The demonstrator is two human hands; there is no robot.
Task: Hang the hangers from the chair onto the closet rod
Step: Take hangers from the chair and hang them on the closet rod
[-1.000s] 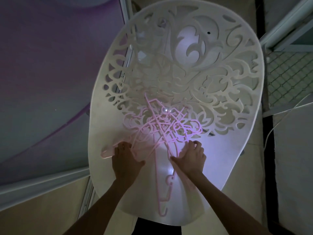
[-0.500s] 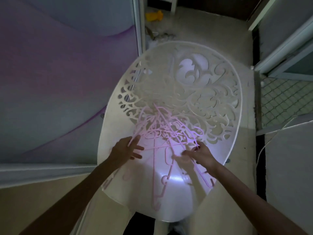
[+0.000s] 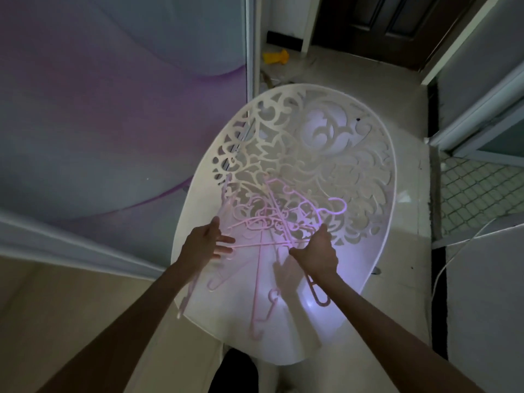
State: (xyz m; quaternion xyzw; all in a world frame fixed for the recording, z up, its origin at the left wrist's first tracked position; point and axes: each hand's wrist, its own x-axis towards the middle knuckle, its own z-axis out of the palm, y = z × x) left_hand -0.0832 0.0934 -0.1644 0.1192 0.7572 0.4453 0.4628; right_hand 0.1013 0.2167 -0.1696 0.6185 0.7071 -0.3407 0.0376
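- Pink plastic hangers (image 3: 272, 222) lie in a tangled pile on the chair (image 3: 377, 222), where the flat seat meets the carved back; some hooks point toward the person and some lean on the cut-out back.
- Left hand (image 3: 205, 241) is at the left edge of the pile with its fingers straight and spread. It touches a thin bar of a hanger but does not curl round it, so this grip is open. I think it steadies the pile from the side.
- Right hand (image 3: 316, 252) has its fingers curled down over the bars on the right side of the pile, so this grip is closed on the hangers. Its palm is turned down, probably to gather several bars together.
- Both hands stand on opposite sides of the pile, which suits lifting the whole bundle in one time; this is my judgement only.
- Because the hooks are crossed and tangled, some hangers may catch on the openings of the chair back or slip out when the pile is raised.
- No closet rod shows in this view, so the hanging step is not yet begun.
- White cable (image 3: 465, 245) lies on the floor (image 3: 354, 78) at the right, and a yellow object (image 3: 275, 56) is far behind the chair.
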